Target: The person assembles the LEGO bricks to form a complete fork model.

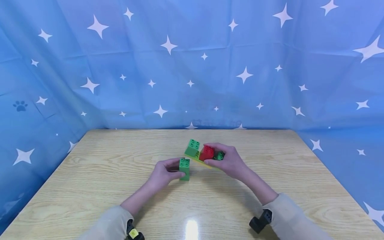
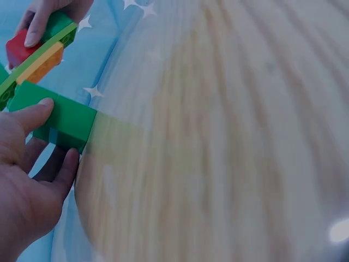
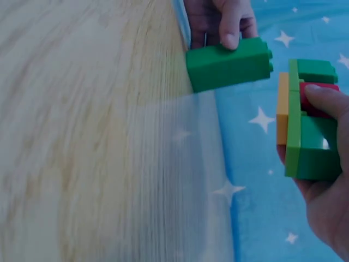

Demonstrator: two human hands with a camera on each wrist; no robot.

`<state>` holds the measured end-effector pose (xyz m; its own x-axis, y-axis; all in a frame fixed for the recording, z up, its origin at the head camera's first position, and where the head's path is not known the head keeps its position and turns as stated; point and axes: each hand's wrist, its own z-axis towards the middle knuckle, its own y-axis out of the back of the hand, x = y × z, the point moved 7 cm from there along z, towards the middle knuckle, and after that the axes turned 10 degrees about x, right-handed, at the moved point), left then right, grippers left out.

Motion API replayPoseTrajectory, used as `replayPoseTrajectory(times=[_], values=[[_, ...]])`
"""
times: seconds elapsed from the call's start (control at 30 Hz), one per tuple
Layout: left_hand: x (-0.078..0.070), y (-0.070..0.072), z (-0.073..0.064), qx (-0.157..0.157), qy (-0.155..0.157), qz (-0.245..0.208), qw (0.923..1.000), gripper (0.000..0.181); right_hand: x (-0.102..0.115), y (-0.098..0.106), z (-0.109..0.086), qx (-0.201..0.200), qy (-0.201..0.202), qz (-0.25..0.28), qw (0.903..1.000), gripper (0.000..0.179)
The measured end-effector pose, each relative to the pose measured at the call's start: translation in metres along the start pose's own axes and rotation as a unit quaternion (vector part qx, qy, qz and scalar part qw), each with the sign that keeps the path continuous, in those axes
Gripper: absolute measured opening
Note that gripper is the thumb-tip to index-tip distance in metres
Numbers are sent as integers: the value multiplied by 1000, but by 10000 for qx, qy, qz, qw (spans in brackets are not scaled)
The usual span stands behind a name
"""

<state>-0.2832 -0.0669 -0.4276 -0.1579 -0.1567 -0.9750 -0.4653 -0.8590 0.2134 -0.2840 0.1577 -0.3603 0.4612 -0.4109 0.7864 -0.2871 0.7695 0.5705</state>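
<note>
Upright on the table stands a green brick tower (image 1: 186,165), studs on top. My left hand (image 1: 162,173) grips it between thumb and fingers. A seam across its side shows in the left wrist view. Higher up and to its right, my right hand (image 1: 230,161) holds a toy-brick assembly, tilted and lifted off the table. Its base is a lime-green plate (image 3: 293,147). On the plate sit a red brick (image 1: 207,153), pinched by the fingers, and a green brick (image 1: 192,151) at each end. An orange brick (image 3: 282,109) is fixed underneath. Tower and assembly are apart.
The wood-grain table (image 1: 120,150) extends around both hands. A blue curtain (image 1: 192,66) with white stars hangs behind and beside it. Black wrist cameras (image 1: 260,221) are strapped at both sleeves. A bright light reflection lies near the table's front.
</note>
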Motion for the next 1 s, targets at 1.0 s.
replayPoseTrajectory(times=[1.0], values=[[-5,-14,6,0,-173,157,9997,37,11,-12,5,208,154,583,9980,52]])
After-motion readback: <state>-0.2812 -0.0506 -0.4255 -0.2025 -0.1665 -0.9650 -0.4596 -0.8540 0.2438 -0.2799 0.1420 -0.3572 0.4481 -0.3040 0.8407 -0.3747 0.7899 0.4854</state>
